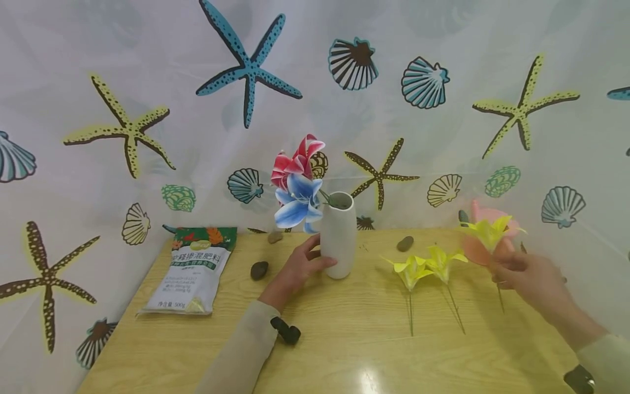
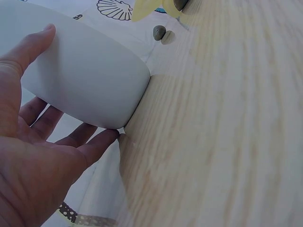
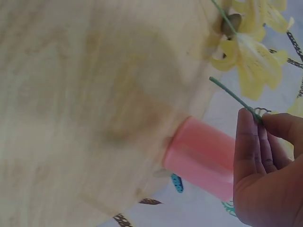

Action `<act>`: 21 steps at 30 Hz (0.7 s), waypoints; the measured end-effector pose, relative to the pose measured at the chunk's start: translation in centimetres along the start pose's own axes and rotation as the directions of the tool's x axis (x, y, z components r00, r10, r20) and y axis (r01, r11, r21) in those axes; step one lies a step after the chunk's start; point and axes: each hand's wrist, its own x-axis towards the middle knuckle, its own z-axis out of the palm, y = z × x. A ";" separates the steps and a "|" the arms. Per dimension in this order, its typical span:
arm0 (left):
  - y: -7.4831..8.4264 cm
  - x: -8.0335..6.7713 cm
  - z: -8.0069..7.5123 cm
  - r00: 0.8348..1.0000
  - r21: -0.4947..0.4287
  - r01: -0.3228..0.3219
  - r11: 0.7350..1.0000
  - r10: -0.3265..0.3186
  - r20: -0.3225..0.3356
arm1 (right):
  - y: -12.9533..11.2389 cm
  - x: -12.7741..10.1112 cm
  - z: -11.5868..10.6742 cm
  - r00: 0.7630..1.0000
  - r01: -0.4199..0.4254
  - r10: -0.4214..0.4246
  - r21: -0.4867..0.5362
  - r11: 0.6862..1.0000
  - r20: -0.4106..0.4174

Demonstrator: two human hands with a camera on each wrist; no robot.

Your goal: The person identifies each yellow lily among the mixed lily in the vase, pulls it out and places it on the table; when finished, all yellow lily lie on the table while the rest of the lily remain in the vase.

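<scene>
A white vase [image 1: 338, 243] stands upright on the wooden table, with a blue lily [image 1: 298, 201] and a pink-red lily [image 1: 297, 163] leaning out of its mouth to the left. My left hand [image 1: 301, 266] grips the vase low down, thumb on the near side and fingers round the other, as the left wrist view shows. Over the table's right side, my right hand [image 1: 534, 280] pinches the thin green stem [image 3: 232, 94] of a yellow lily [image 1: 488, 232] between thumb and fingers. Two more yellow lilies, one left [image 1: 411, 271] and one right [image 1: 443, 265], lie between vase and right hand.
Behind my right hand stands a pink plastic container [image 3: 201, 158], partly hidden. A white and green fertilizer bag [image 1: 189, 279] lies at the left. Small stones include a dark one [image 1: 259, 270] and a grey-brown one [image 1: 405, 243]. A sea-patterned cloth [image 1: 315, 109] hangs along the back edge.
</scene>
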 end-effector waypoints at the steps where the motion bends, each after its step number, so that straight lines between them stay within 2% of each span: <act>1: 0.0 0.0 0.0 1.000 0.000 0.001 1.000 -0.001 0.001 | 0.3 -0.1 0.2 1.000 -0.008 0.008 0.006 1.000 0.011; 5: -0.1 0.0 -0.1 1.000 -0.003 0.008 1.000 -0.008 0.003 | 1.5 -0.4 1.3 0.999 -0.029 0.029 -0.005 1.000 0.027; 11: -0.1 0.2 0.0 1.000 0.001 -0.006 1.000 0.006 -0.001 | 2.4 -0.8 2.4 1.000 0.002 -0.002 -0.156 0.988 -0.004; 18: -0.2 0.1 0.0 1.000 0.007 -0.007 1.000 0.007 -0.002 | 2.7 -0.9 3.2 0.997 -0.047 0.052 -0.106 0.993 0.050; 21: -0.2 0.2 -0.1 1.000 0.004 0.000 1.000 0.000 -0.002 | 2.7 -0.6 3.3 0.996 -0.062 0.069 -0.124 0.990 0.054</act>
